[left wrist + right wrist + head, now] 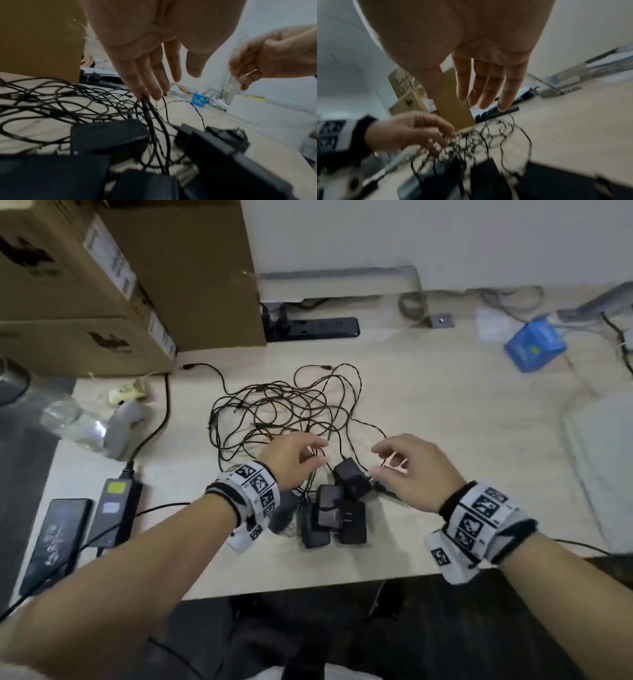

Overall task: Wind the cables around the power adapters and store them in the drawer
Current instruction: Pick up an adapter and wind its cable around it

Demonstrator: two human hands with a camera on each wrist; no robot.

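Note:
A tangle of thin black cables (284,405) spreads over the light wooden table (445,422). Several black power adapters (337,515) lie clustered near the front edge, their cables running into the tangle. My left hand (301,455) hovers over the near side of the tangle. In the left wrist view its fingers (154,75) are nearly straight and the tips touch a bunch of raised cables (150,108), with the thumb apart. My right hand (394,460) hovers just right of the top adapter (351,479) with fingers (488,88) spread, holding nothing. No drawer is in view.
Stacked cardboard boxes (85,302) stand at the back left, with a black power strip (315,328) behind the tangle. A blue box (534,347) sits back right. A larger adapter with a yellow label (114,508) and a black flat device (56,539) lie front left.

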